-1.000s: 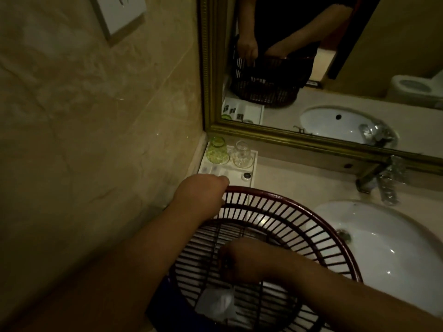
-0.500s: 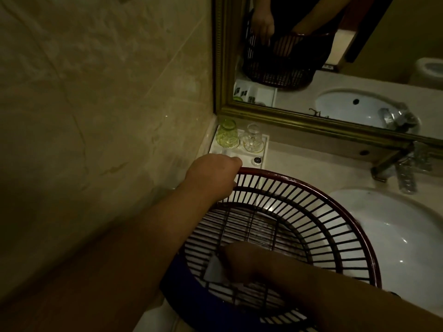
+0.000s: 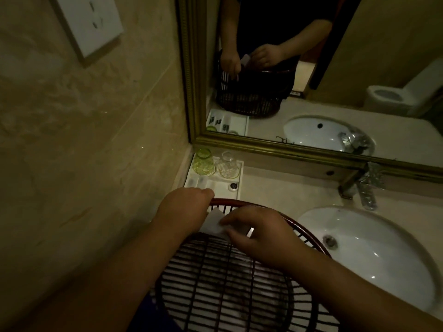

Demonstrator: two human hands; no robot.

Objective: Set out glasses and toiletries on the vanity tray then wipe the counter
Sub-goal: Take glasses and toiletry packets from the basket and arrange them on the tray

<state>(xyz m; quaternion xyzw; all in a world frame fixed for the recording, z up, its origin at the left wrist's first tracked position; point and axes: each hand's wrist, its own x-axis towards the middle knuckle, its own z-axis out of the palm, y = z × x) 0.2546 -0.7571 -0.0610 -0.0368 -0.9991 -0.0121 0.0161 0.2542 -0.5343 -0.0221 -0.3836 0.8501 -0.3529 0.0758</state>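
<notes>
Green glass (image 3: 203, 162), clear glass (image 3: 227, 165) on tray (image 3: 223, 193), packet (image 3: 214, 223) over basket (image 3: 227, 279)

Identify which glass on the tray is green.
The green glass stands at the left of the tray, nearest the wall; the clear glass beside it has no tint.

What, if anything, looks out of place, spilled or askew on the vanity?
Nothing stands out. The green glass and clear glass stand side by side at the back of the white tray, which sits squarely in the corner. No spill shows, though the light is dim.
</notes>
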